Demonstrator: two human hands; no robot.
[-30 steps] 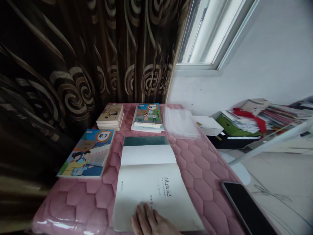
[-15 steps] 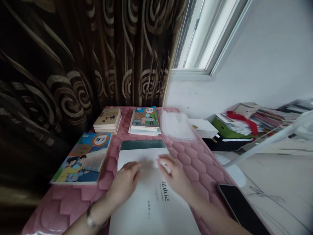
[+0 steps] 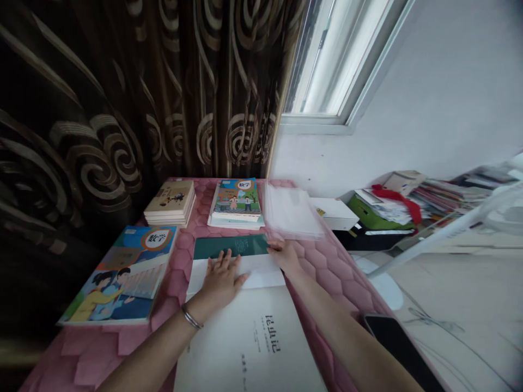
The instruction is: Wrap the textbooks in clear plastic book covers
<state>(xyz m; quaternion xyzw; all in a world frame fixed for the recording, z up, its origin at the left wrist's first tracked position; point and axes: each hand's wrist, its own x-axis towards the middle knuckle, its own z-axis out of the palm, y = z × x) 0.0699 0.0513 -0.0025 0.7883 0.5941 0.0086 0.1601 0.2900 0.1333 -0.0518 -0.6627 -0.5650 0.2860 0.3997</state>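
Note:
In front of me lies an open book [image 3: 249, 337], its white page printed with dark Chinese characters. Across its far end run a white folded strip [image 3: 261, 272] and a dark green flap [image 3: 245, 245] with small print. My left hand [image 3: 223, 279], with a silver bracelet at the wrist, lies flat on the white strip, fingers spread and tips reaching the green flap. At the flap's right corner my right hand [image 3: 285, 257] has its fingers curled and pinched on the edge. Its thumb is partly hidden.
On the pink quilted table cover [image 3: 322, 272] lie a blue maths textbook [image 3: 122, 272], a stack of tan books [image 3: 171, 201], another textbook pile [image 3: 237, 201] and clear plastic sleeves [image 3: 290, 212]. A phone [image 3: 396, 343] rests at the right edge. A white box [image 3: 335, 212] sits beyond.
Both hands were raised and blurred over the page. Now the left is spread flat on the white strip, and the right has moved away from me to the green flap's corner, more of which shows.

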